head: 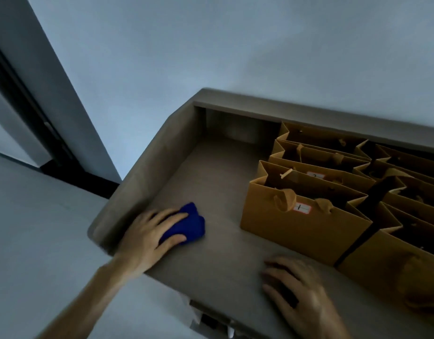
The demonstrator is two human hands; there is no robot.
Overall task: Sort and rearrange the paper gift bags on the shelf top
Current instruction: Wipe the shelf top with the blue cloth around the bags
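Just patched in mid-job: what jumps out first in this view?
The bright blue cloth under the left hand, near the shelf top's left edge, catches the eye first. Next come the brown paper gift bags standing in rows on the right, the front one bearing a white label. The right hand rests flat on the front edge.

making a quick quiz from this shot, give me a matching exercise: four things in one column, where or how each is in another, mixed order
Things:
1. left hand
2. right hand
3. blue cloth
4. front paper bag

States:
A. stands upright with a white label near its top edge
B. rests on the shelf top near its front edge
C. lies bunched under fingers
D. holds the cloth at the shelf's left end

Pairs: 1-D, 2-B, 3-C, 4-A
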